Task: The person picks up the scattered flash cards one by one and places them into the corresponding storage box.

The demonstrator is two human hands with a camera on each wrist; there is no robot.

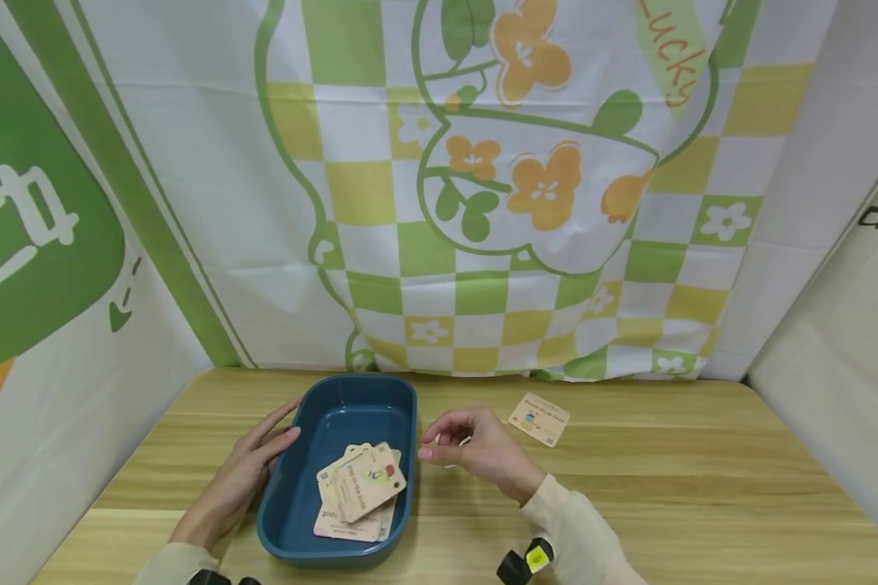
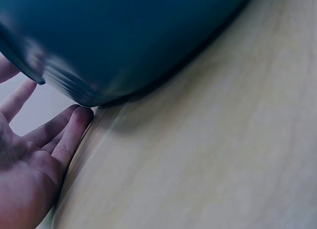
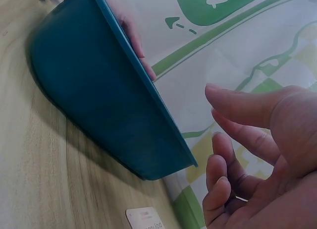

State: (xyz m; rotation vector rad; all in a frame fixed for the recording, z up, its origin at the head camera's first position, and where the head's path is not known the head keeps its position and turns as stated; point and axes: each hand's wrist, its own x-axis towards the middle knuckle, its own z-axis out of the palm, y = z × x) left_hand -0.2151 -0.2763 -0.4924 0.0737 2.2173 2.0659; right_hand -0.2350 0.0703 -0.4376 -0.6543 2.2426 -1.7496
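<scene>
A dark blue rectangular tray (image 1: 281,487) with rounded corners stands on the table. Several printed cards (image 1: 358,487) lie in a loose pile at its near end. My left hand (image 1: 245,467) rests against the tray's left side, fingers extended; in the left wrist view, fingertips (image 2: 81,115) touch near its base. My right hand (image 1: 483,451) hovers just right of the tray, fingers loosely bent, with nothing seen between thumb and fingertips in the right wrist view. Below this hand, a card (image 3: 143,216) lies on the table, mostly hidden by the hand in the head view.
Another printed card (image 1: 540,419) lies on the wooden table (image 1: 666,487), right of and beyond the right hand. A patterned cloth (image 1: 468,325) hangs along the table's back edge, with white side panels (image 1: 841,325) at left and right.
</scene>
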